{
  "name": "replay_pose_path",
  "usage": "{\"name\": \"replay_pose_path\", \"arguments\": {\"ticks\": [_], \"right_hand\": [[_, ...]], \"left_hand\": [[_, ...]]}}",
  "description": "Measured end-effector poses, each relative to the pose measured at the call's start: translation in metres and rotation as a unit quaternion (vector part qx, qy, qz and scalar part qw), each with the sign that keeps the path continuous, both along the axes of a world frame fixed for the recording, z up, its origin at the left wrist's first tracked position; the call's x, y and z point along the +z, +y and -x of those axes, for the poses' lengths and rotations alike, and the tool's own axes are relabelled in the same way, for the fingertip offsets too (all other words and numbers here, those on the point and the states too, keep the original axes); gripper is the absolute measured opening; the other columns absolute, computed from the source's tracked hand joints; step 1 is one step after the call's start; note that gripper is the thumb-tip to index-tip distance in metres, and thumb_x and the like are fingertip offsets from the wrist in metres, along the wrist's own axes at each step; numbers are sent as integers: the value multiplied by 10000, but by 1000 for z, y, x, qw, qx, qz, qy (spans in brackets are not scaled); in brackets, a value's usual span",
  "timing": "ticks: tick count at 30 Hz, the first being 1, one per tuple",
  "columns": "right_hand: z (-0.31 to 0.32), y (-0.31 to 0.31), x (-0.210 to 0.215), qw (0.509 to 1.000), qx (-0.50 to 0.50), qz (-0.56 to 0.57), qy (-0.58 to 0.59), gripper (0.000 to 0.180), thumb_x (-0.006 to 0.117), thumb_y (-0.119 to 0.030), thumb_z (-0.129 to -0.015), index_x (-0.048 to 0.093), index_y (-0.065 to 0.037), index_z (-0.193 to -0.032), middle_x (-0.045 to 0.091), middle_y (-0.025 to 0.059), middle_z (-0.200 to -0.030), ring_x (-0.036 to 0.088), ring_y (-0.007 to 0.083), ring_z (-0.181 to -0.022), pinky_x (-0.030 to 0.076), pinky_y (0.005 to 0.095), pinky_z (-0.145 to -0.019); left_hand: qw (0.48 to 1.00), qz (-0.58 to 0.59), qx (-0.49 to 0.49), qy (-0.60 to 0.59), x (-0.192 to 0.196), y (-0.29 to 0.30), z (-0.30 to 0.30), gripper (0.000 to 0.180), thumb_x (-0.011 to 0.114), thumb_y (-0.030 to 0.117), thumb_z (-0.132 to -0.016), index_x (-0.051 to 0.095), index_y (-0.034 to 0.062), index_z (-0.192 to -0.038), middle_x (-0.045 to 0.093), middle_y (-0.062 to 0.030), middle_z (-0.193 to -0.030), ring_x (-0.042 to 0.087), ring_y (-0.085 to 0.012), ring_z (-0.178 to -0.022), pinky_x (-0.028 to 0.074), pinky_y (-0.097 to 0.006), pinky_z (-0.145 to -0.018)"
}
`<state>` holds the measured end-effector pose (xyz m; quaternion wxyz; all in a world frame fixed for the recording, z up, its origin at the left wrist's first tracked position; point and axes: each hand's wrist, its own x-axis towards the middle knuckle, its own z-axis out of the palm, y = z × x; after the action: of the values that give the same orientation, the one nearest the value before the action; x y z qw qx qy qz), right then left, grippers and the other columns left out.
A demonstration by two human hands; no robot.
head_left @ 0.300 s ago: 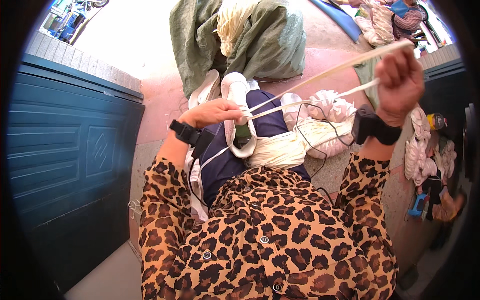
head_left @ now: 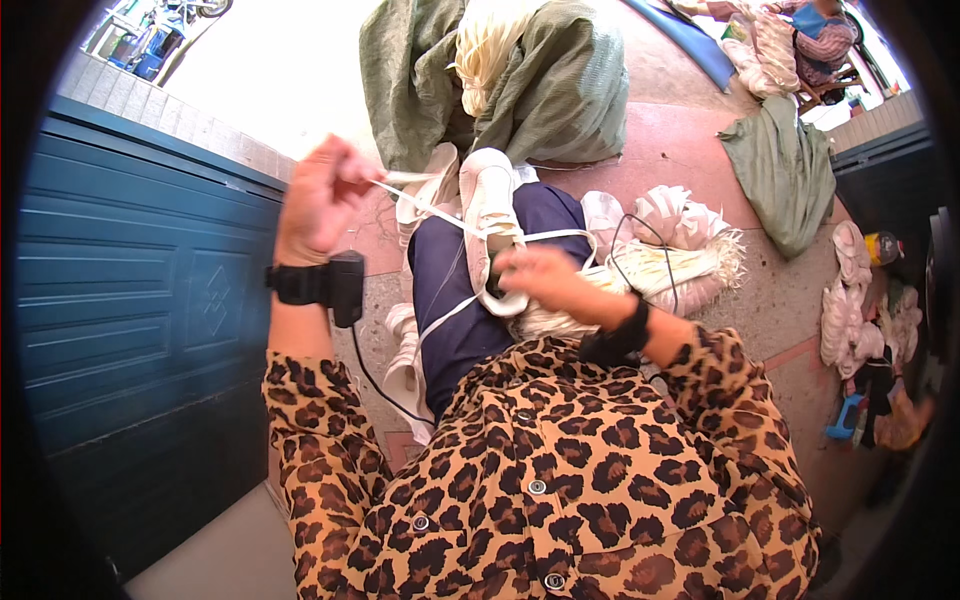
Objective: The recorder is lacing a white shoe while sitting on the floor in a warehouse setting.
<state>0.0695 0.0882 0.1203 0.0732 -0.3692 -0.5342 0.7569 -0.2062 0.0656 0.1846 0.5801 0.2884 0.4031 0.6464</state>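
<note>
A white lace-up shoe (head_left: 488, 190) lies on my dark-trousered thighs, its toe pointing away from me. My left hand (head_left: 322, 200) is raised to the left of it, pinching a white shoelace (head_left: 432, 208) that runs taut from the shoe. At the shoe's opening is my right hand (head_left: 550, 278), its fingers smeared by motion and the fingertips partly hidden. Another part of the lace loops out to the right of the shoe, and a loose length hangs over my left thigh. A bundle of cream laces (head_left: 690, 265) rests by my right thigh.
A green woven sack (head_left: 575, 90) stands ahead with a hank of laces (head_left: 487, 60) on it. More white shoes (head_left: 403, 350) lie beside my left leg. A blue door (head_left: 140, 270) is on the left. Another person (head_left: 822, 45) sits far right, beyond a green cloth (head_left: 785, 175).
My left hand has pulled away from the shoe, up and left, drawing the lace out. My right hand has let go of its raised lace and come down to the shoe's opening.
</note>
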Motion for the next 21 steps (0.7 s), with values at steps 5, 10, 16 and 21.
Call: {"name": "replay_pose_path", "arguments": {"ticks": [5, 10, 16, 21], "right_hand": [[28, -17, -122, 928, -182, 240, -219, 220, 503, -5, -752, 453, 36, -962, 425, 86, -613, 363, 153, -404, 307, 288, -356], [53, -13, -143, 921, -217, 230, -227, 197, 475, -39, -774, 488, -40, -971, 510, 107, -870, 490, 190, -685, 416, 301, -433], [60, -5, -156, 929, -257, 233, -128, 414, 477, -76, -790, 372, -129, -1187, 507, 76, -1036, 521, 211, -872, 492, 278, -529], [51, -6, -153, 955, -222, 170, -96, 451, 562, -185, -798, 371, -140, -1205, 505, 50, -983, 519, 166, -828, 495, 256, -502]], "left_hand": [[982, -93, 134, -96, 44, -28, 58, 188, 412, 194, -917, 471, 60, -800, 337, 5, -585, 341, -106, -561, 326, -256, -593], [970, -30, 238, -30, 36, -77, 90, 205, 398, 228, -923, 515, 62, -950, 349, 17, -609, 329, -97, -562, 293, -240, -571], [956, 139, 243, 90, -18, -85, 44, 190, 473, 161, -894, 532, 17, -1003, 359, 44, -563, 352, -58, -503, 308, -212, -485], [955, 209, 94, 187, -50, -50, -38, 141, 516, 154, -862, 568, 35, -914, 543, -8, -697, 493, -79, -583, 424, -204, -548]]}}
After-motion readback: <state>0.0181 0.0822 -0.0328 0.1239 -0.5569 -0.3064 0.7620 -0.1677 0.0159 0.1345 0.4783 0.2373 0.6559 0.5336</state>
